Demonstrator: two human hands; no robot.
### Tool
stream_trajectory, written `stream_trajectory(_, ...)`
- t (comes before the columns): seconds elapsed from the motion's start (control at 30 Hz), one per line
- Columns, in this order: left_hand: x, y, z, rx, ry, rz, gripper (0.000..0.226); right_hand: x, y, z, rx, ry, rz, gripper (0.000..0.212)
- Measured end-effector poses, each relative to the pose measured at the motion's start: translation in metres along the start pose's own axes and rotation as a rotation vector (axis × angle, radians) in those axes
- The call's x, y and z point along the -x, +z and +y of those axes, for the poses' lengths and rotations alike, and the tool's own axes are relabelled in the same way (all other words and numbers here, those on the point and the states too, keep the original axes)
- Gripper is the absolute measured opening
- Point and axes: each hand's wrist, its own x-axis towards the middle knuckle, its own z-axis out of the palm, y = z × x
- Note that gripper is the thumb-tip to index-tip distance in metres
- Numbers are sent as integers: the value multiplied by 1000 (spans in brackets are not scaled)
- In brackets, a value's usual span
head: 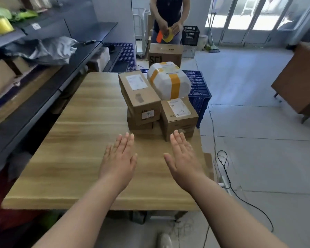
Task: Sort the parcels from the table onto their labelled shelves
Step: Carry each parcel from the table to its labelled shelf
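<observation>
Your left hand (118, 156) and right hand (182, 154) reach out flat over the worktop (75, 140), fingers straight and spread apart, gripping nothing, just short of the parcels (156, 101) stacked at the far right edge. The tall box (139, 96) bears a white label; its small front sticker reads "10". The white parcel (168, 80) has yellow tape.

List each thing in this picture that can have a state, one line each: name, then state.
left hand: open, flat, empty, above the table
right hand: open, empty, reaching toward the parcels
long cardboard box: sealed, stacked on top of a lower box
labelled cardboard box: sealed, label up
white wrapped parcel: taped shut, resting atop the boxes
blue crate: upright beside the wooden table
</observation>
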Motion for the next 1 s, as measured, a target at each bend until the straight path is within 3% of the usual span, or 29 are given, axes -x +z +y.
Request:
stream_trajectory(0.27, -76, 11, -6, 110, -133, -52, 61, -108, -6, 22, -60, -45, -83, 64)
stream_trajectory(0.53, -154, 7, -34, 680, -287, -38, 67, -198, -4, 11, -274, 110, -44, 65)
stream_trajectory(0.77, -215, 15, -46, 1310, -496, -172, 70, -261, 20, 3, -772, 477, 44, 63)
stream_trajectory(0.87, -227, 19, -44, 1390, -460, -237, 62, -266, 29, -9, -876, 528, 98, 57)
stream_trajectory(1.0, -230, 22, -43, 1423, -425, -197, 43, -259, 37, -25, -862, 511, 155, 51)
